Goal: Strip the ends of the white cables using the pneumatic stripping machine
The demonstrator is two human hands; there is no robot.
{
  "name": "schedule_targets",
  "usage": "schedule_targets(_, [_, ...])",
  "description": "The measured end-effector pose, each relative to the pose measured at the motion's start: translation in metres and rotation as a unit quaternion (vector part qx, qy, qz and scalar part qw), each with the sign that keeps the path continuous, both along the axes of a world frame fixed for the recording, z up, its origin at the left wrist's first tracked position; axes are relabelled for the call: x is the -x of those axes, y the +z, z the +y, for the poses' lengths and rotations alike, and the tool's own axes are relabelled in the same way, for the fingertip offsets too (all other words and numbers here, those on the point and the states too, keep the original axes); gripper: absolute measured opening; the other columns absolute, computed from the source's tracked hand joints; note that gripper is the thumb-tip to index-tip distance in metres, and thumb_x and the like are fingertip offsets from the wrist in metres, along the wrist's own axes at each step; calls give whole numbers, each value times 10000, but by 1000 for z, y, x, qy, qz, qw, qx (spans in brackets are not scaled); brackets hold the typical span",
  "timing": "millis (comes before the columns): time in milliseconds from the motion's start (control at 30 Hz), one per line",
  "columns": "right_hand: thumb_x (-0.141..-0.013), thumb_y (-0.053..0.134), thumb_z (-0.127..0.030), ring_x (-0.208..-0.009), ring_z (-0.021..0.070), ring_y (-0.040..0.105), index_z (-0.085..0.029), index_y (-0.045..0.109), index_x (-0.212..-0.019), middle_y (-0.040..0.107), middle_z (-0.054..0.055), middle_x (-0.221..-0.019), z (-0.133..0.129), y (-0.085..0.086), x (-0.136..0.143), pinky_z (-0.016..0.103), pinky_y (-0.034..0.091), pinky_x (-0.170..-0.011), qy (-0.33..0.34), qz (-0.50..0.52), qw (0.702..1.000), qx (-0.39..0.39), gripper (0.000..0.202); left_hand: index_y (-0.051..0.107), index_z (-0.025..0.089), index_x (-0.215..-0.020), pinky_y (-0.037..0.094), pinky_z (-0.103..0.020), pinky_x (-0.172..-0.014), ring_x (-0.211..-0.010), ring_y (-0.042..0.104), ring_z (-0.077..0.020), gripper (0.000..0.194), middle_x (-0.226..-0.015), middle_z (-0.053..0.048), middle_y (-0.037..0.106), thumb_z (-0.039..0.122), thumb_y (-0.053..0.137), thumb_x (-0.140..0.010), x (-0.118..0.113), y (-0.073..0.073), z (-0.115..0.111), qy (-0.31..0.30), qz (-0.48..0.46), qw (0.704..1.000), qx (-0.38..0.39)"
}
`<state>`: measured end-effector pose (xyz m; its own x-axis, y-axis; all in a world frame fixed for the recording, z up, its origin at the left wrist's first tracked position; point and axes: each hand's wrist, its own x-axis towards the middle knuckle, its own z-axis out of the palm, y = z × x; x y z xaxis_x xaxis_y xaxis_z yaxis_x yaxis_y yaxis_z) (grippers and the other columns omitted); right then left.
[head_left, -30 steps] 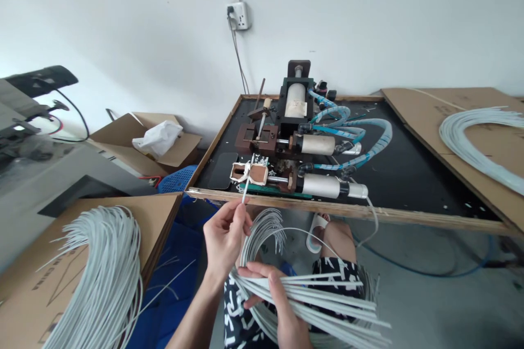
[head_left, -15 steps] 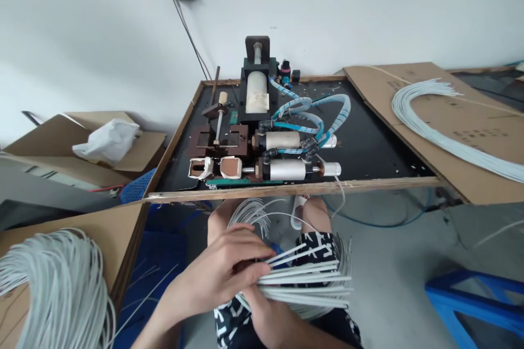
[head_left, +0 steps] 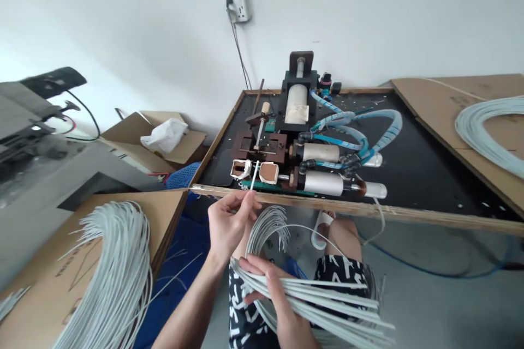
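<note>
**One wire between the blocks, a bundle in my other hand**

My left hand (head_left: 232, 219) is nearly closed, thumb and fingertips pinching one white wire (head_left: 254, 177) close to the table's edge. The wire's far end points away from me, over the front of the machine (head_left: 297, 103), in the gap between two tape-edged blocks (head_left: 269, 173). The blocks stand apart; I cannot tell whether the wire touches either.

My right hand (head_left: 282, 302) is lower and nearer, half curled around the bundle (head_left: 327, 308), its thumb across the wires. Their ends fan out to the right above my patterned shorts (head_left: 335, 270), while another stretch arches up beyond my hands, just below the table (head_left: 417, 166).

Blue-marked hoses (head_left: 387, 120) loop beside the machine's cylinders. At my left, a thick pile (head_left: 114, 262) of white wires lies on cardboard; at the right, a curved coil (head_left: 491, 128) lies on another sheet. Beyond the left pile, an open carton (head_left: 189, 144) holds a white bag (head_left: 164, 135).
</note>
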<state>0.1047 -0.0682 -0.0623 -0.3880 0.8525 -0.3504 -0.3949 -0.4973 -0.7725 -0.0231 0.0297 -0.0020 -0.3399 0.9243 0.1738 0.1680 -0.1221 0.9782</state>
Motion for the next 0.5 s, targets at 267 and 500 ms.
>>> schedule_targets(267, [-890,569,-744,-783,273,806,-174,741,-1252,731,188,-1256,1,9,-3,420,654,-753,-1,-53,998,-38,696,716,160,-708,370,-204,-418,-382,472,-85,323,-509,27,616,424,682,-890,-4,-9,19,32,12,999,6])
schedule_targets(500, [-888,517,-784,-785,301,807,-180,735,-1263,740,176,-1248,2,12,-5,466,653,-783,9,-85,996,-38,743,770,138,-934,339,-206,-441,-463,436,-99,303,-519,50,493,372,578,-941,6,-17,8,44,65,997,-10])
